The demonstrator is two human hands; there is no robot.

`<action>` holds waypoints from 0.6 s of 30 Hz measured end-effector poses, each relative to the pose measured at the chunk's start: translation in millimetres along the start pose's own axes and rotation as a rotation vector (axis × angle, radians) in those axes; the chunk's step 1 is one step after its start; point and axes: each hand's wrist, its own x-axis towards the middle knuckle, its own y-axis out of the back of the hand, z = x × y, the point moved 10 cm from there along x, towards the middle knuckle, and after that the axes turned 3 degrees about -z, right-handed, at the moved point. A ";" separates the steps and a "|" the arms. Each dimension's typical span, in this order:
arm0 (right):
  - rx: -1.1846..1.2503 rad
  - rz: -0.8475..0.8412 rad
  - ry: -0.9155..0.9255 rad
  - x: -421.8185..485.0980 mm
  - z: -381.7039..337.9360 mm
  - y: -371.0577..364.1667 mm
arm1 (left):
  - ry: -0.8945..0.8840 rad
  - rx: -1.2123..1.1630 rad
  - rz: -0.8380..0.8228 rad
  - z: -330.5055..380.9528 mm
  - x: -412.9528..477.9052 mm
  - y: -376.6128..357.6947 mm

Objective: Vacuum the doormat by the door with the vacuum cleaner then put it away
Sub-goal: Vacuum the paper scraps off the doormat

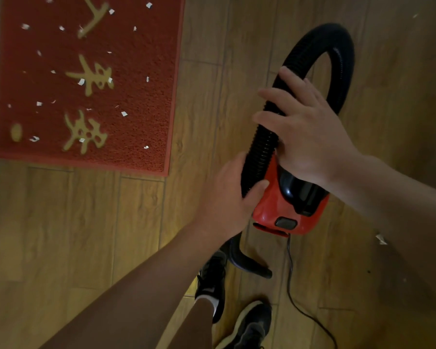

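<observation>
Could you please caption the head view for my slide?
Left hand grips the black hose at the red vacuum cleaner, right hand laid over it, beside the scrap-strewn doormat.

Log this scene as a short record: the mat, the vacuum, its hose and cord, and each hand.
doormat: red, gold characters, upper left on the wooden floor
scraps: white bits scattered over the doormat
vacuum cleaner: red and black, between both hands
hose: black, ribbed, looped
left hand: grips the hose by the vacuum body
right hand: fingers spread across the hose
cord: trails down
</observation>
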 end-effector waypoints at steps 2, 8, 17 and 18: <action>0.005 -0.003 -0.001 -0.4 5.4 -0.9 | 0.027 -0.036 0.004 -3.0 -3.9 -3.1; 0.013 0.012 -0.038 -12.0 22.3 7.0 | 0.118 -0.108 -0.048 -16.6 -30.9 -24.5; -0.011 0.071 -0.110 -41.5 50.6 33.7 | 0.040 -0.133 -0.036 -2.3 -57.6 -34.2; -0.004 0.080 -0.116 -45.9 50.2 36.8 | 0.021 -0.131 -0.033 2.2 -58.4 -36.2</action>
